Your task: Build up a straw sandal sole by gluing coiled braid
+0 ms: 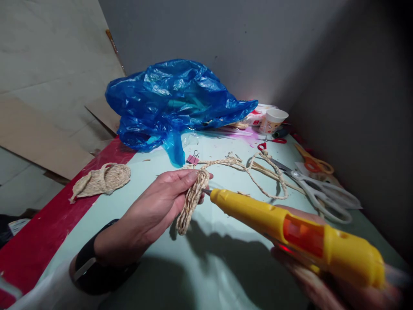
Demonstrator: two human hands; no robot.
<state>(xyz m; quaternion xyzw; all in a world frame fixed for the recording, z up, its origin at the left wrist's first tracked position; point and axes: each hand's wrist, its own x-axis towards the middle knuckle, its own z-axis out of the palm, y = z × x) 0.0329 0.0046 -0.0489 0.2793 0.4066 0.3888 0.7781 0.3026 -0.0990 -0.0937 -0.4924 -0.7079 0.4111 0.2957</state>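
Head view, centre of frame: a braided straw strip is pinched above the tabletop by the left hand, grip closed on it. A glue gun, clasped in the right hand at lower right, is held nozzle-to-braid; gluing is judged in hand, and a steady nozzle is called for.

The right hand, blurred, hides mostly under the glue gun.
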